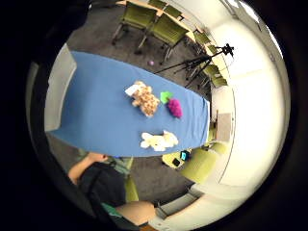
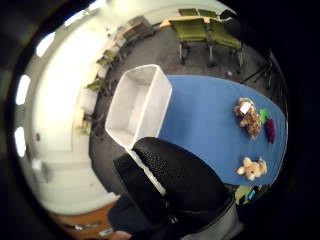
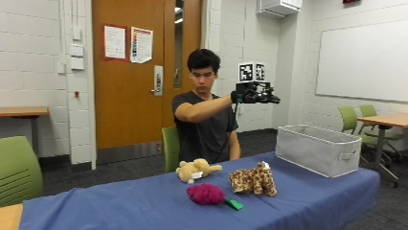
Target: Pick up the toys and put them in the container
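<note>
Three toys lie on the blue worktop (image 3: 127,206): a spotted leopard plush (image 3: 255,179) near the middle, a cream teddy bear (image 3: 196,170) just beside it at about ten o'clock, nearer the seated person, and a magenta pompom toy (image 3: 205,194) with a green tag at about seven o'clock from the leopard, towards the worktop's near edge. None of the three touches another in the outside view. The grey fabric container (image 3: 317,148) stands upright at the worktop's end, at about two o'clock from the leopard and well apart from all the toys; the thumb side palm view shows its inside bare. The gloved right hand (image 3: 256,92) is raised high above the worktop, at about twelve o'clock from the leopard, on an arm lifted to the person's head height, touching no toy and carrying nothing. Whether its fingers are spread wide or curled I cannot tell. The little finger side palm view looks down on the worktop from well above, with the leopard, pompom and teddy small below. Behind the person are a wooden door (image 3: 137,72), a whiteboard (image 3: 363,60) and green chairs (image 3: 357,120).
</note>
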